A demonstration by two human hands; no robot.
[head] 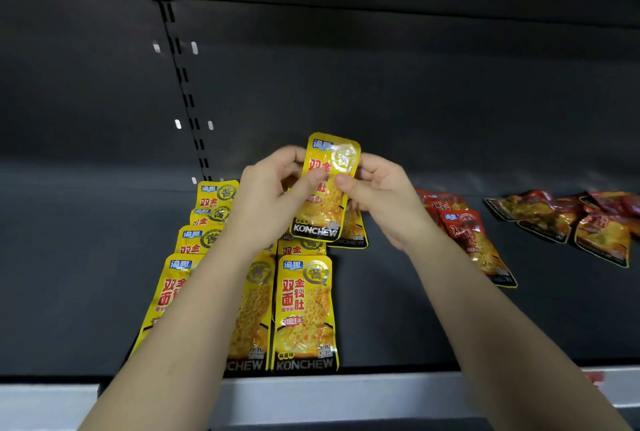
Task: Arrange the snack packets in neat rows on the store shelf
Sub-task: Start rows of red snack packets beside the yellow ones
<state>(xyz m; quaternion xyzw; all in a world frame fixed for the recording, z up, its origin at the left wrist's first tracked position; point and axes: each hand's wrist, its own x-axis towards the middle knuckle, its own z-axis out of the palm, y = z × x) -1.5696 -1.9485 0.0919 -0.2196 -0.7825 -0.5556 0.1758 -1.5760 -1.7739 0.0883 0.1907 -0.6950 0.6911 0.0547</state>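
My left hand (266, 195) and right hand (384, 198) both pinch one yellow KONCHEW packet (325, 212), thumbs on its front, holding it upright above the dark shelf (398, 309). Beneath it and to the left, more yellow packets (304, 309) lie in overlapping rows running near to far. Red packets (474, 243) lie loosely to the right.

Both bare forearms reach up and forward from the bottom corners of the view, converging toward the middle. The left hand (273, 195) and right hand (384, 195) meet at the same height, palms turned toward each other, wrists roughly straight. Each pinches one side of a yellow packet (323, 209) held upright between them: thumbs pressed on its front, tips nearly touching, curled fingers (287, 153) tucked behind its edges.
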